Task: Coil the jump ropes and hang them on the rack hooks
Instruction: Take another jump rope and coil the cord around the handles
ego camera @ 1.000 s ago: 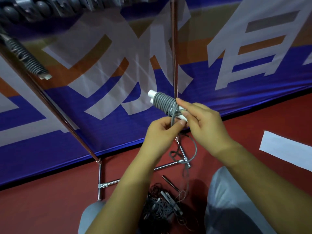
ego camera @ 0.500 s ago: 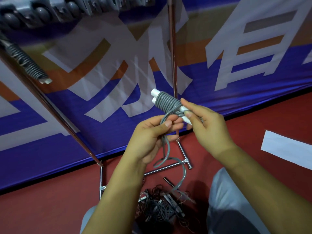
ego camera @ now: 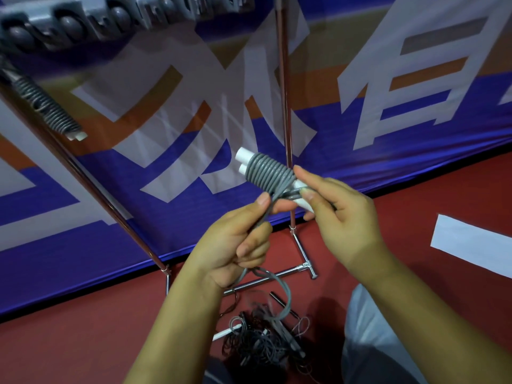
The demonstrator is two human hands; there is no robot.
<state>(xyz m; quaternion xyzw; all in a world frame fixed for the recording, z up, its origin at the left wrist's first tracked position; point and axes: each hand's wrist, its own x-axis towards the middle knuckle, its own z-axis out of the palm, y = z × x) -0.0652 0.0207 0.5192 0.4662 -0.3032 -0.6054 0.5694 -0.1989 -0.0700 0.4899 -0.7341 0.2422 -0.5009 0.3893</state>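
Observation:
A grey jump rope (ego camera: 267, 173) is wound tightly round its two white handles, in front of me at chest height. My right hand (ego camera: 340, 214) pinches the near ends of the handles. My left hand (ego camera: 238, 245) grips the rope's loose end just below the coil; the tail loops down past my wrist toward the floor. Another coiled grey rope (ego camera: 48, 108) hangs from the rack at the upper left. The rack's hook bar (ego camera: 110, 20) runs across the top.
The metal rack's slanted pole (ego camera: 83, 173) and upright pole (ego camera: 285, 106) stand before a blue, white and orange banner (ego camera: 415, 79). Its base bars (ego camera: 277, 275) rest on the red floor. A tangle of dark ropes (ego camera: 260, 342) lies between my knees. A white floor marking (ego camera: 471, 245) is at right.
My left hand has slid down the loose end and pulled it taut from the coil. My right hand holds the handles almost in place.

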